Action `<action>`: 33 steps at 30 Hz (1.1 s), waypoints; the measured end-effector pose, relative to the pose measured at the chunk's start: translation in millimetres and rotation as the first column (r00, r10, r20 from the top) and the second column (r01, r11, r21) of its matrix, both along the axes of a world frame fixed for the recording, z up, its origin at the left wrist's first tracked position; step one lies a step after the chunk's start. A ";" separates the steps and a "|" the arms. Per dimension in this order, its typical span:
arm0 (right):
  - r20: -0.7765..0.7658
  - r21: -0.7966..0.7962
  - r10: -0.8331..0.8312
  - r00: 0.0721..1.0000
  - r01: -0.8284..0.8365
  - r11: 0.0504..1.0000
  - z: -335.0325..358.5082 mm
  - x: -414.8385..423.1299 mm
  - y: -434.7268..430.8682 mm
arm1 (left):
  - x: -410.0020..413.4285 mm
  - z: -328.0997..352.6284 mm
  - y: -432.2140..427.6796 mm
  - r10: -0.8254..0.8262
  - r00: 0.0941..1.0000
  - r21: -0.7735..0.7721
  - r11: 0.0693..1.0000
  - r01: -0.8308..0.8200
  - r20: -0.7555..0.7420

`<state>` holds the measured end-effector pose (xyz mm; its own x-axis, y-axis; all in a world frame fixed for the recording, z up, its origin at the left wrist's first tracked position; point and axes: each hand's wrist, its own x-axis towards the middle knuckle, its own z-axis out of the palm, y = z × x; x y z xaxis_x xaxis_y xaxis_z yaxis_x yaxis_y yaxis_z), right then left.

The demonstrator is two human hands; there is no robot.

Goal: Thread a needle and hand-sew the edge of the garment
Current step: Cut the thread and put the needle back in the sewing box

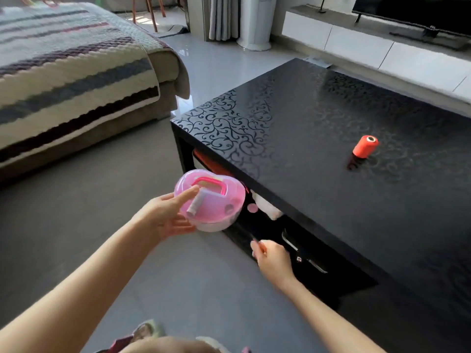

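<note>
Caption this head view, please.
Left hand holds pink sewing box; right hand by the drawer; orange thread spool on the black table.

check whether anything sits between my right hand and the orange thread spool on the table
Nothing visible lies on the tabletop between them. The right hand is low, by the drawer handle under the black coffee table, so only the table's near edge is in the way before the orange thread spool.

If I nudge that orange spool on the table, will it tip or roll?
Probably tips easily: the orange spool stands on end, taller than wide. Once down, its round body would likely roll on the glossy table top.
</note>
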<state>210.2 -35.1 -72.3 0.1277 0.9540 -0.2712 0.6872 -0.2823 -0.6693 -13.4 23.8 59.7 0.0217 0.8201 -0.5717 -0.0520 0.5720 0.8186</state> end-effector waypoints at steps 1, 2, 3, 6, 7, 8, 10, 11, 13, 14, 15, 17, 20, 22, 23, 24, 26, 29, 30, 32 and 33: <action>0.083 -0.096 0.103 0.991 -0.095 0.991 -27.6 -2.4 4.4 | -6.5 -8.3 1.1 0.021 1.000 -0.010 1.000 -0.021 -0.008; 0.131 -0.159 0.184 0.974 -0.163 0.974 -52.0 -7.2 10.6 | -13.0 -17.6 3.1 0.036 0.999 -0.020 0.999 -0.037 -0.014; 0.168 -0.211 0.239 0.956 -0.202 0.956 -72.0 -13.1 18.3 | -19.0 -29.8 6.8 0.045 0.999 -0.024 0.999 -0.046 -0.019; 0.265 -0.304 0.336 0.904 -0.252 0.919 -116.5 -25.1 45.3 | -31.4 -59.1 11.9 0.085 0.996 -0.055 0.995 -0.087 -0.028; 0.282 -0.337 0.351 0.893 -0.251 0.907 -128.6 -28.3 51.8 | -34.5 -70.1 13.2 0.094 0.995 -0.068 0.993 -0.096 -0.027; 0.305 -0.358 0.355 0.884 -0.239 0.903 -142.7 -33.6 57.1 | -38.3 -81.2 14.4 0.105 0.994 -0.083 0.991 -0.107 -0.025; 0.382 -0.355 0.345 0.858 -0.208 0.911 -164.3 -40.2 61.2 | -44.1 -98.0 16.1 0.114 0.993 -0.100 0.988 -0.115 -0.020; 0.425 -0.347 0.342 0.838 -0.198 0.917 -170.7 -41.5 60.4 | -46.1 -103.4 16.9 0.109 0.993 -0.101 0.989 -0.112 -0.032; 0.451 -0.335 0.308 0.838 -0.161 0.928 -179.7 -48.5 57.1 | -51.0 -115.2 19.9 0.099 0.994 -0.095 0.990 -0.103 -0.044; 0.435 -0.323 0.303 0.848 -0.167 0.932 -181.8 -52.0 51.8 | -52.6 -120.8 20.1 0.098 0.994 -0.091 0.991 -0.101 -0.047; 0.444 -0.265 0.287 0.849 -0.181 0.947 -181.0 -53.4 49.2 | -53.6 -122.6 21.5 0.100 0.994 -0.085 0.991 -0.103 -0.048; 0.340 -0.277 0.284 0.897 -0.193 0.941 -171.4 -56.9 45.1 | -54.9 -129.0 23.5 0.096 0.994 -0.095 0.990 -0.100 -0.048; 0.272 -0.165 0.241 0.932 -0.201 0.966 -164.8 -65.4 30.2 | -52.8 -137.5 23.3 0.084 0.994 -0.113 0.989 -0.091 -0.064; 0.122 -0.107 0.143 0.982 -0.130 0.986 -146.7 -73.3 16.2 | -51.6 -142.2 21.2 0.074 0.995 -0.127 0.988 -0.083 -0.068; -0.022 -0.094 0.030 0.999 -0.032 0.995 -138.7 -75.2 8.6 | -50.8 -144.8 19.2 0.062 0.996 -0.132 0.989 -0.071 -0.069; -0.134 -0.060 -0.118 0.984 0.111 0.992 -128.2 -75.1 2.6 | -48.9 -147.6 16.7 0.042 0.997 -0.133 0.990 -0.051 -0.071; -0.346 -0.009 -0.320 0.882 0.338 0.941 -100.5 -72.2 -4.8 | -42.6 -151.9 11.1 -0.014 0.998 -0.118 0.993 0.006 -0.067; -0.583 -0.203 -0.420 0.695 0.376 0.904 -63.8 -56.9 -8.4 | -19.6 -158.6 4.0 -0.132 0.989 -0.067 0.990 0.127 -0.067; -0.610 -0.266 -0.424 0.669 0.332 0.905 -56.0 -51.5 -8.9 | -10.0 -162.1 2.0 -0.168 0.983 -0.060 0.985 0.164 -0.067; -0.589 -0.340 -0.431 0.683 0.274 0.900 -54.3 -44.1 -10.3 | 8.5 -173.8 -0.7 -0.234 0.969 -0.079 0.971 0.228 -0.078; -0.551 -0.362 -0.450 0.703 0.285 0.888 -58.9 -40.3 -10.3 | 16.9 -180.6 -0.4 -0.268 0.959 -0.104 0.961 0.258 -0.092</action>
